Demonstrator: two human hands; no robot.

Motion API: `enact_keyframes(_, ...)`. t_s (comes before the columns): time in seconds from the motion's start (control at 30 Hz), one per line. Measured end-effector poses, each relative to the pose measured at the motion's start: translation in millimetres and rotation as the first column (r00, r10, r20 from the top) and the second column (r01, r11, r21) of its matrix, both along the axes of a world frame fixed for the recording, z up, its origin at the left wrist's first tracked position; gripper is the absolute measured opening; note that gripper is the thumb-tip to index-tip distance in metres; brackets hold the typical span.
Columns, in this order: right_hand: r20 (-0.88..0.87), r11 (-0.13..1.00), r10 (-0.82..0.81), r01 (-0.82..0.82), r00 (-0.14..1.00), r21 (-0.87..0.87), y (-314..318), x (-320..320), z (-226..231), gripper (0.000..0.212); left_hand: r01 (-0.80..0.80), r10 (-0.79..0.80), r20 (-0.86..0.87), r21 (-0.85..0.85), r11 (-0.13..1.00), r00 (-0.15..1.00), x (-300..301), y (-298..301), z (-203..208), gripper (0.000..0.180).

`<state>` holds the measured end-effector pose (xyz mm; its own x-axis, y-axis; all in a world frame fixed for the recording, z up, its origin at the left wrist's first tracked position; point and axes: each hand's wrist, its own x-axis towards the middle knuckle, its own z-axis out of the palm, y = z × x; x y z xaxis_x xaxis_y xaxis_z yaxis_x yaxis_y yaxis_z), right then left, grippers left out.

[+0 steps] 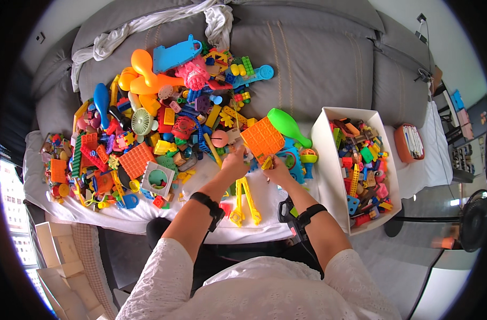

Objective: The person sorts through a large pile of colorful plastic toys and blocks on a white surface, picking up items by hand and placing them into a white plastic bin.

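My right hand [278,172] pinches a small yellow toy piece [267,162] just below the orange studded plate [262,137]. Close by on the left, my left hand [235,165] has its fingers curled together at the edge of the toy pile; whatever is in them, if anything, is too small to make out. Past the plate lies a bright green rounded toy [287,127], with a blue plastic toy [291,162] to the right of my right hand. Nearer to me, a long-legged yellow plastic piece [245,201] rests on the white cloth between my forearms.
A large heap of mixed toys, with a green fan-shaped toy [142,121] among them, spreads leftward over the grey sofa [318,69]. To the right stands a white box [323,176] of bricks and small toys. Beyond it is an orange-brown bin [408,153].
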<state>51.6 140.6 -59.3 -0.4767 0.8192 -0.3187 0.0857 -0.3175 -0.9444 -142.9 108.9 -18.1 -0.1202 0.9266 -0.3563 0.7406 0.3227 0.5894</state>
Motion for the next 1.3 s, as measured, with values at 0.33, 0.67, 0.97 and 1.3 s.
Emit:
enact_keyframes(0.33,-0.493,0.878,-0.275,0.006,0.826,-0.479,-24,33,109,0.021,-0.191,0.228,0.705,-0.132,0.973,0.672,11,-43,82,0.042)
enact_keyframes(0.67,-0.326,0.805,-0.593,0.533,0.737,-0.261,42,214,206,0.020,-0.158,0.045,0.961,-0.002,0.988,0.271,222,58,132,0.052)
enact_keyframes(0.97,-0.414,0.578,-0.758,0.813,0.504,-0.070,44,244,186,0.068,0.341,-0.454,-0.029,0.703,0.625,0.891,246,56,110,0.063)
enact_keyframes(1.3,-0.219,0.548,-0.549,0.545,0.807,0.635,-56,159,167,0.032,0.451,-0.443,-0.179,0.616,0.646,0.878,184,0,119,0.056)
